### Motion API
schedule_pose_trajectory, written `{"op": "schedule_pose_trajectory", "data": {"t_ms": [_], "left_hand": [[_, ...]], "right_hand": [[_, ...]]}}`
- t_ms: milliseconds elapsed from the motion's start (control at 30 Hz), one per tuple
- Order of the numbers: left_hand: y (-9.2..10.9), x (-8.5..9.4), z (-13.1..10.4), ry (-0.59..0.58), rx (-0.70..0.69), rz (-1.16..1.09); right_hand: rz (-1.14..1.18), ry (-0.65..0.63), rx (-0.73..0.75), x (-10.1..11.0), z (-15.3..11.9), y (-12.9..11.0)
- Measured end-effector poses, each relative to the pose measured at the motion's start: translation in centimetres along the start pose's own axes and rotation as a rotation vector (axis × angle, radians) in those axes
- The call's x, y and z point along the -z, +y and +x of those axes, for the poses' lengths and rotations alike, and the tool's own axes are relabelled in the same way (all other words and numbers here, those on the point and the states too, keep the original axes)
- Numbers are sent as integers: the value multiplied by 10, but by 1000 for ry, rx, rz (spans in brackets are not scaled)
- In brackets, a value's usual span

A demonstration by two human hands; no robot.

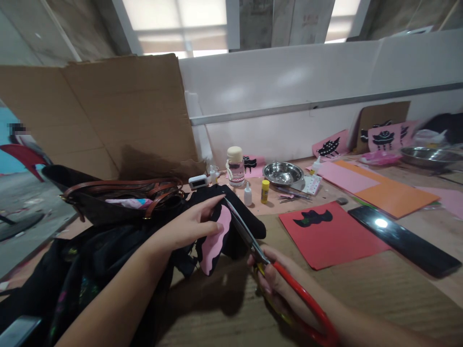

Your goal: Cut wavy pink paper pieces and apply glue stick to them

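Note:
My left hand (190,222) holds a pink paper cutout with a wavy black edge (213,241) upright above the wooden table (361,299). My right hand (278,284) grips red-handled scissors (253,241), whose metal blades point up and left along the cutout's right edge. A red sheet (336,236) with a black bat-like shape (313,218) glued on it lies to the right of the scissors.
A dark handbag with brown straps (119,197) and black cloth sit at left before a cardboard panel (108,115). Behind are a steel bowl (283,172), small glue bottles (265,191), a jar (235,166), pink and orange sheets (379,185), and a black ruler-like bar (405,241).

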State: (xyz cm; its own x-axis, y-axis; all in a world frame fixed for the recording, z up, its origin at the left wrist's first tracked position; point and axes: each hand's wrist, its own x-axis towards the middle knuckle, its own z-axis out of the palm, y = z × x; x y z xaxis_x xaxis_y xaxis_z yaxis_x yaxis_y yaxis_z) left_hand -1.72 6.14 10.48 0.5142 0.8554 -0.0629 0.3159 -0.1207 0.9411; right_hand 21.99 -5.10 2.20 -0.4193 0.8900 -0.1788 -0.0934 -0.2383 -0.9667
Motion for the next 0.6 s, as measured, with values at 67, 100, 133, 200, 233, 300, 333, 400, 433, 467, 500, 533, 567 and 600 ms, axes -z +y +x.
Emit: {"op": "schedule_pose_trajectory", "data": {"t_ms": [67, 100, 133, 200, 233, 300, 333, 400, 433, 467, 500, 533, 567, 600], "left_hand": [[1, 0, 0, -13, 5, 0], [1, 0, 0, -16, 5, 4], [1, 0, -1, -13, 7, 11], [0, 1, -1, 4, 13, 27], [0, 1, -1, 10, 13, 32], [-1, 1, 0, 8, 10, 26], [-1, 1, 0, 2, 6, 18], [-1, 1, 0, -5, 3, 8], [-1, 1, 0, -4, 5, 7], [-1, 1, 0, -1, 8, 7], [-1, 2, 0, 0, 9, 8], [-2, 2, 0, 0, 12, 10], [-2, 3, 0, -1, 15, 11], [-2, 4, 0, 0, 13, 13]], "right_hand": [[-14, 6, -12, 0, 0, 0], [-9, -5, -6, 0, 0, 1], [3, -15, 9, 0, 0, 2], [46, -33, 44, 1, 1, 5], [65, -34, 54, 1, 2, 6], [87, -30, 53, 0, 2, 8], [90, -26, 49, 0, 2, 8], [88, -21, 48, -1, 1, 8], [93, -20, 46, -1, 0, 7], [101, -19, 41, -1, 0, 6], [108, -14, 31, -2, -1, 5], [112, -2, 18, -2, -2, 4], [110, 11, 3, -2, -4, 2], [99, 22, -5, -3, -5, 1]]}}
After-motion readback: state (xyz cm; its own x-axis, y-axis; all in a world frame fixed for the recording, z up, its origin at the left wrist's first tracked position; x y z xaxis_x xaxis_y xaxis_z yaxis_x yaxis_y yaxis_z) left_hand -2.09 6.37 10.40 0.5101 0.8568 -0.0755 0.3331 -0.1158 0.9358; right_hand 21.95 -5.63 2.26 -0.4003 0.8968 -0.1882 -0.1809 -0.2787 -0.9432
